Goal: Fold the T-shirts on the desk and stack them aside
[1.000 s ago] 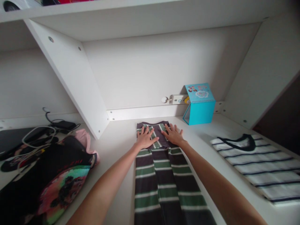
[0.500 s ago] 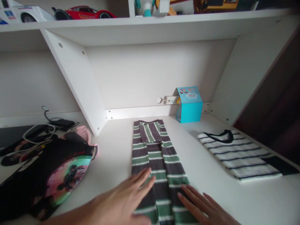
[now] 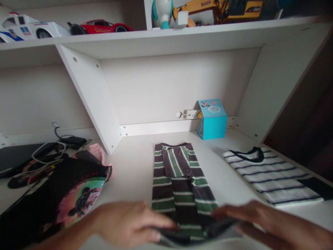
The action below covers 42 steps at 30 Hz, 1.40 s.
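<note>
A striped shirt [image 3: 182, 194] in green, dark grey and white lies in a long folded strip on the white desk, one sleeve folded across its upper part. Its near end is lifted and curls up toward me, slightly blurred. On the left side of that raised edge, my left hand [image 3: 135, 222] pinches the cloth between thumb and fingers. My right hand [image 3: 249, 220] grips the same edge at its right corner, fingers over the fabric.
A folded white striped shirt [image 3: 275, 177] lies at the right. Dark printed clothing [image 3: 65, 194] and cables [image 3: 49, 156] are at the left. A turquoise desk calendar [image 3: 213, 126] stands by a wall socket [image 3: 191, 114]. Overhead, a shelf [image 3: 166, 38] bears toy vehicles.
Both hands have gone from lying flat on the striped shirt to gripping its near end, which is now raised. The view has shifted slightly.
</note>
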{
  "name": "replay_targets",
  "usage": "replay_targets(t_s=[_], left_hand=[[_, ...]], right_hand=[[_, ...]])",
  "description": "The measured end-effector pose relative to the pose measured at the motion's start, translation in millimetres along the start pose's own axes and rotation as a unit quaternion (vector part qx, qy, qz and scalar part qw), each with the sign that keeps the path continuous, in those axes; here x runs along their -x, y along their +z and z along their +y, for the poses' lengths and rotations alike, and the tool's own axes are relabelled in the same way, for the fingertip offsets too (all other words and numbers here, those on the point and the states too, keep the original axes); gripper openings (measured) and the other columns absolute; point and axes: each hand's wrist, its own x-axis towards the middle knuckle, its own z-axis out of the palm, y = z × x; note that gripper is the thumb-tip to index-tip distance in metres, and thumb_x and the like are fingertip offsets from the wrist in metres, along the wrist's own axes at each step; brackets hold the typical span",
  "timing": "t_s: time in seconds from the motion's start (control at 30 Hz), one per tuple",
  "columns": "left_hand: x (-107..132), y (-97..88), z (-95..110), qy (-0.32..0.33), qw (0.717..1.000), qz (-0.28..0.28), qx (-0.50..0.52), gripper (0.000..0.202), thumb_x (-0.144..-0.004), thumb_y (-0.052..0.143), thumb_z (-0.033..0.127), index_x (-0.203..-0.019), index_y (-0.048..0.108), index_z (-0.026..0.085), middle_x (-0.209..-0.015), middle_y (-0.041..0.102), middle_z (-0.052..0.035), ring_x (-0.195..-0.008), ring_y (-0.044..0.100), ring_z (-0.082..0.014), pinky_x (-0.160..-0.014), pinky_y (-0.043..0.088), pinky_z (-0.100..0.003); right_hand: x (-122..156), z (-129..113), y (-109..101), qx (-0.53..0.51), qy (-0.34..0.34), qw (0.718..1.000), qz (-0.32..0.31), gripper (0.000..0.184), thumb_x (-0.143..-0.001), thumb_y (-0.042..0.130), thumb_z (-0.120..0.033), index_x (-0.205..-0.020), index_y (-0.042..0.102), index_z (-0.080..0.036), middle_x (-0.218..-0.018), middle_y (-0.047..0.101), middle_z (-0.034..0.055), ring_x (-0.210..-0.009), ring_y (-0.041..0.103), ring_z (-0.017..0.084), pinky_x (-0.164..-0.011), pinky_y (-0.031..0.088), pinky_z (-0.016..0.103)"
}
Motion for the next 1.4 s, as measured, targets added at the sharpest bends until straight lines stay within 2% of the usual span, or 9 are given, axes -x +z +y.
replay_targets(t_s=[0.1, 0.23, 0.37, 0.6, 0.83, 1.0, 1.23, 1.33, 1.4], left_hand=[[-34.6, -71.3, -33.7, -0.05, 0.991, 0.113, 0.043, 0.033, -0.085, 0.053, 0.029, -0.116, 0.06, 0.019, -0.106, 0.066, -0.0047, -0.089, 0.06, -0.0162, -0.075, 0.046, -0.022], [-90.7, -117.7, -122.3, -0.181, 0.948, 0.208, 0.159, 0.03, -0.068, 0.067, 0.029, -0.095, 0.066, 0.018, -0.08, 0.063, 0.0002, -0.072, 0.056, -0.0126, -0.057, 0.043, -0.019], [-110.2, -129.0, -172.6, -0.204, 0.94, 0.212, 0.17, 0.034, -0.057, 0.073, 0.027, -0.089, 0.067, 0.017, -0.076, 0.062, 0.0001, -0.067, 0.056, -0.0132, -0.057, 0.046, -0.022], [-108.6, -162.8, -192.6, -0.207, 0.943, 0.239, 0.103, 0.024, -0.074, 0.061, 0.028, -0.097, 0.063, 0.019, -0.087, 0.064, 0.0, -0.08, 0.06, -0.0131, -0.07, 0.049, -0.023], [-140.7, -136.3, -230.9, -0.289, 0.916, 0.274, -0.061, 0.019, -0.083, 0.06, 0.027, -0.097, 0.06, 0.015, -0.102, 0.062, -0.0054, -0.093, 0.059, -0.0188, -0.082, 0.049, -0.04], [-131.8, -137.0, -211.1, -0.242, 0.92, 0.294, -0.091, 0.012, -0.076, 0.065, 0.022, -0.086, 0.063, 0.015, -0.087, 0.065, -0.0028, -0.084, 0.06, -0.0183, -0.08, 0.048, -0.035], [-77.5, -174.7, -103.7, -0.067, 0.905, 0.408, -0.102, 0.032, -0.078, 0.053, 0.028, -0.109, 0.051, 0.017, -0.099, 0.063, -0.0028, -0.089, 0.057, -0.0162, -0.081, 0.043, -0.027], [-52.2, -163.0, -71.6, 0.005, 0.9, 0.414, -0.136, 0.037, -0.081, 0.053, 0.029, -0.116, 0.049, 0.02, -0.095, 0.065, -0.0015, -0.087, 0.059, -0.0156, -0.083, 0.041, -0.027], [-42.8, -144.6, -70.1, 0.001, 0.905, 0.384, -0.182, 0.03, -0.082, 0.051, 0.025, -0.112, 0.055, 0.021, -0.097, 0.066, -0.0022, -0.09, 0.06, -0.0162, -0.084, 0.041, -0.027]], right_hand=[[-69.3, 7.7, -58.0, -0.054, -0.006, 0.998, 0.042, 0.03, -0.091, 0.043, -0.039, -0.115, 0.059, -0.028, -0.101, 0.066, 0.0019, -0.093, 0.061, 0.02, -0.082, 0.048, 0.029], [-171.3, 64.7, -70.5, -0.057, 0.051, 0.994, 0.076, 0.029, -0.088, 0.052, -0.034, -0.11, 0.056, -0.015, -0.094, 0.062, 0.0042, -0.08, 0.06, 0.015, -0.071, 0.051, 0.029], [-216.0, 112.6, -57.3, -0.047, 0.096, 0.992, 0.068, 0.024, -0.088, 0.056, -0.034, -0.1, 0.058, -0.013, -0.093, 0.062, 0.002, -0.077, 0.061, 0.012, -0.068, 0.052, 0.03], [-235.6, 135.4, -78.9, -0.002, 0.131, 0.982, 0.135, 0.029, -0.089, 0.054, -0.034, -0.111, 0.055, -0.015, -0.105, 0.06, 0.0047, -0.088, 0.061, 0.016, -0.075, 0.052, 0.035], [-257.5, 149.0, -49.3, 0.079, 0.22, 0.961, 0.15, 0.03, -0.088, 0.056, -0.033, -0.113, 0.055, -0.016, -0.114, 0.057, 0.0065, -0.097, 0.058, 0.018, -0.082, 0.05, 0.039], [-243.4, 130.3, -57.1, 0.09, 0.222, 0.951, 0.195, 0.026, -0.088, 0.056, -0.034, -0.105, 0.058, -0.014, -0.101, 0.061, 0.0036, -0.084, 0.061, 0.015, -0.073, 0.052, 0.033], [-160.4, 35.8, -119.5, 0.113, 0.064, 0.894, 0.429, 0.018, -0.084, 0.058, -0.023, -0.099, 0.051, -0.017, -0.088, 0.058, 0.0019, -0.078, 0.057, 0.014, -0.07, 0.049, 0.026], [-109.9, -7.3, -100.2, 0.145, -0.033, 0.871, 0.468, 0.015, -0.083, 0.056, -0.025, -0.095, 0.049, -0.021, -0.092, 0.056, 0.0015, -0.081, 0.056, 0.014, -0.073, 0.047, 0.025], [-83.7, -27.7, -70.7, 0.175, -0.087, 0.886, 0.42, 0.013, -0.085, 0.053, -0.022, -0.097, 0.049, -0.022, -0.095, 0.057, 0.0021, -0.082, 0.057, 0.013, -0.074, 0.046, 0.025]])
